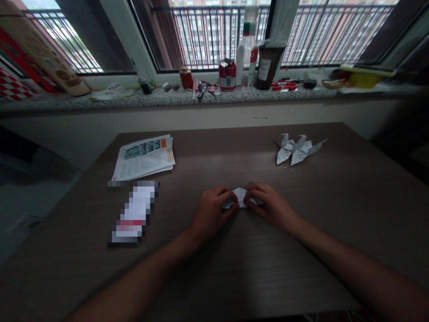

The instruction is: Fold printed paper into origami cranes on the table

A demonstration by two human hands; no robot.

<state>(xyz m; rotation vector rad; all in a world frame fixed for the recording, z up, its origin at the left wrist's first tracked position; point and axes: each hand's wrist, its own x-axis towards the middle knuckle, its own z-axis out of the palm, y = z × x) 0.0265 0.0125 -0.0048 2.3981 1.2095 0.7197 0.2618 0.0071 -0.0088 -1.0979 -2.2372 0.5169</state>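
Between my two hands is a small folded piece of white printed paper, held just over the middle of the brown table. My left hand pinches its left part, with thumb and fingers closed near the centre. On the other side my right hand grips the right part in the same way. The fingers cover much of the paper, so its full folded shape is hidden. Two folded paper cranes stand close together at the back right of the table.
A stack of printed sheets lies at the back left. In front of it is a pixelated phone. Along the granite windowsill stand a red can, a clear bottle, a dark cup and small items.
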